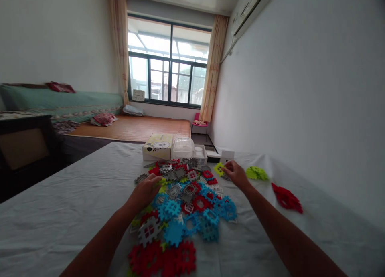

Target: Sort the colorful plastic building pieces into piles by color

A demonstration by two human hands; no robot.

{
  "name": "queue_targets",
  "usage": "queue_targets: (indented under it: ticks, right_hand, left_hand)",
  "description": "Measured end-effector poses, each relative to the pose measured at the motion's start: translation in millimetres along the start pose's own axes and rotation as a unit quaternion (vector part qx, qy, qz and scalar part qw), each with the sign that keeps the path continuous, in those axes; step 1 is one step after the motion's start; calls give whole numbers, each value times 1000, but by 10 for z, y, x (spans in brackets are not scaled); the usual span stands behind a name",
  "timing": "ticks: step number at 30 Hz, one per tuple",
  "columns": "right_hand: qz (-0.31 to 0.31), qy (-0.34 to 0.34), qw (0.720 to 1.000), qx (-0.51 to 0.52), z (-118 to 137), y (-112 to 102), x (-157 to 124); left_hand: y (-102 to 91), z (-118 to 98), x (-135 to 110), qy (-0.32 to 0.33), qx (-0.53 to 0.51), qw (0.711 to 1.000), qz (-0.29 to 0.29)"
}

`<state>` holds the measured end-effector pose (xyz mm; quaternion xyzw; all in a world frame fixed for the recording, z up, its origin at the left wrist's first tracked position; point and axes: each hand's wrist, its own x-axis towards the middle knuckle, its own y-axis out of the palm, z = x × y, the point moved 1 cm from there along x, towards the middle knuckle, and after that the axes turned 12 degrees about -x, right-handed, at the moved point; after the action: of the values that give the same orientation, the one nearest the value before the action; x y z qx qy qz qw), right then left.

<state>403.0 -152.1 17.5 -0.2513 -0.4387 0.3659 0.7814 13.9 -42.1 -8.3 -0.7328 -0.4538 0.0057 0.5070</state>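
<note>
A heap of flat toothed building tiles in red, blue, grey and yellow-green lies on a table with a white cloth. My left hand rests knuckles-up on the heap's left side, fingers curled over a yellow-green tile; its grip is hidden. My right hand reaches to the heap's far right edge, fingertips pinched on a yellow-green tile. Apart from the heap lie a small stack of yellow-green tiles and a stack of red tiles, both right of my right hand.
At the table's far edge stand a cardboard box, a clear plastic container and a small white box. Beyond are a bed with a straw mat, a window and a white wall on the right.
</note>
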Motion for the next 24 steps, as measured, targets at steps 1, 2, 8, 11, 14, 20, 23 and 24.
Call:
queue_targets:
  ticks: [1, 2, 8, 11, 14, 20, 23, 24]
  right_hand:
    - [-28, 29, 998, -42, -282, -133, 34]
    - [-49, 54, 993, -89, -557, -263, 59]
    - [-37, 142, 940, -308, -1623, -685, 29]
    - [-29, 149, 937, -316, -1712, -675, -19]
    - [-56, 162, 932, -320, -1653, -683, -39]
    - [-88, 118, 949, -280, -1054, -517, 40]
    - [-26, 14, 978, -207, -306, -170, -45]
    - [31, -49, 990, -130, -6, -40, -123]
  left_hand:
    - [14, -5, 6, 1, -12, 1000, -12]
    - [29, -12, 11, 0, -25, 999, -22]
    - [138, -92, 13, -3, -62, 998, -22]
    - [173, -139, -1, 22, -63, 998, 2]
    - [175, -167, -8, 50, -76, 996, 5]
    - [155, -201, 10, 70, -126, 990, -1]
    - [173, -265, 2, 59, -155, 986, 23]
    - [181, -293, -5, 53, -165, 984, 31]
